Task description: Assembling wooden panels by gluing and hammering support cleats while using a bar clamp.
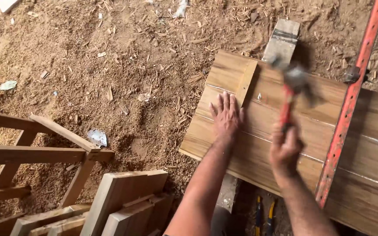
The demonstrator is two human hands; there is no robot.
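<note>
**A:** What's being held?

**B:** A hammer with a red handle and grey metal head [293,89], blurred, raised over the wide glued-up panel of brown wooden boards [285,144]. The right hand [285,146] is wrapped tight round the lower end of the handle, fingers fully curled; the head points to about twelve o'clock from that hand.

**A:** And the other hand?

**B:** The left hand [226,116] lies flat on the panel, palm down, fingers spread and straight, gripping nothing. It sits at about nine o'clock from the right hand, near it. Its fingertips reach the edge of a short, narrow strip of pale wood [246,82] lying on the panel's far left corner.

**A:** Where is the panel itself?

**B:** It lies low over the sawdust-covered floor [110,65], filling the right half of the view. A long red metal bar clamp [351,100] crosses it, running from one o'clock down to five o'clock, just right of the right hand.

**A:** Anything around it?

**B:** At twelve o'clock from the panel, a grey-and-pale wooden block [281,38] pokes out from under its far edge. At eight o'clock, well apart, is a stack of cut wooden planks [127,201], and beyond that an open wooden frame [31,153]. At six o'clock, under the near edge, lie tools with yellow-and-blue handles [263,216].
</note>
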